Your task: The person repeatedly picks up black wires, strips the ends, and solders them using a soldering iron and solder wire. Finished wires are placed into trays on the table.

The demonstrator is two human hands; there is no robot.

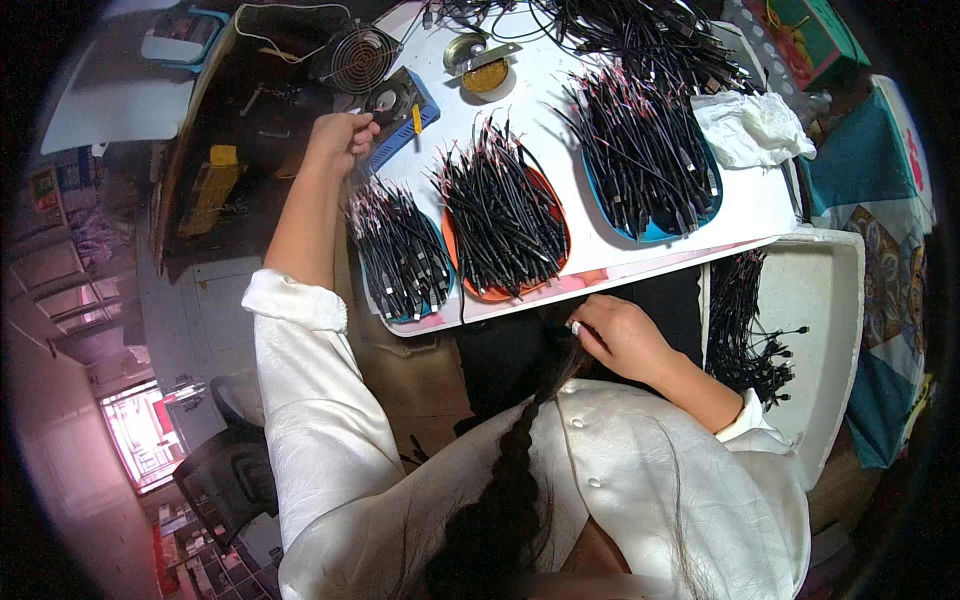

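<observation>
My left hand is closed, fingers curled, beside a blue-edged box with a round dark reel on it. Whatever is between those fingers is too small to make out. At the table's near edge, my right hand pinches its fingertips together near my hanging braid. A small pale bit shows at the fingertips; I cannot tell what it is. Short black cables with plugs and bared pinkish wire ends fill a small blue tray, an orange tray and a larger blue tray.
A round metal tin of yellowish-brown material and a round fan grille stand at the back. Crumpled white plastic lies right of the trays, below heaped black cables. A white foam box holds more cables at right.
</observation>
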